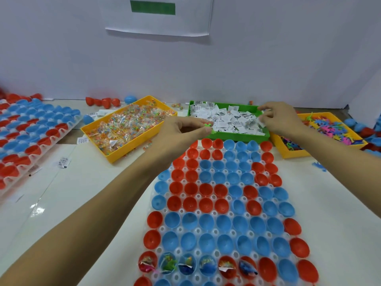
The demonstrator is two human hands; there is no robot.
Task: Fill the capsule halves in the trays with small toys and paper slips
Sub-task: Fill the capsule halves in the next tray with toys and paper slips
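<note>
Your left hand (181,131) reaches over the far end of the capsule tray (208,244) and pinches a small green toy (207,125) between thumb and forefinger, fingers curled round it. Your right hand (278,118) is over the right end of the green bin (243,139), its fingertips pinching paper slips (262,122) just above the heap of white slips (226,120) that fills the bin. The two hands are well apart, both held above the table (103,193). Directly below them the clear tray holds rows of open red and blue capsule halves (206,203); most show nothing inside, while six filled halves (198,265) in a near row carry a toy and a slip (the ones right of them in that row look bare). Left of the green bin sits a yellow bin (115,155) of small wrapped packets, tilted askew; right of it another yellow bin of toys (292,154) holds bright plastic shapes. A second tray (31,141) of capsule halves lies at the far left, with a few stray slips beside it.
</note>
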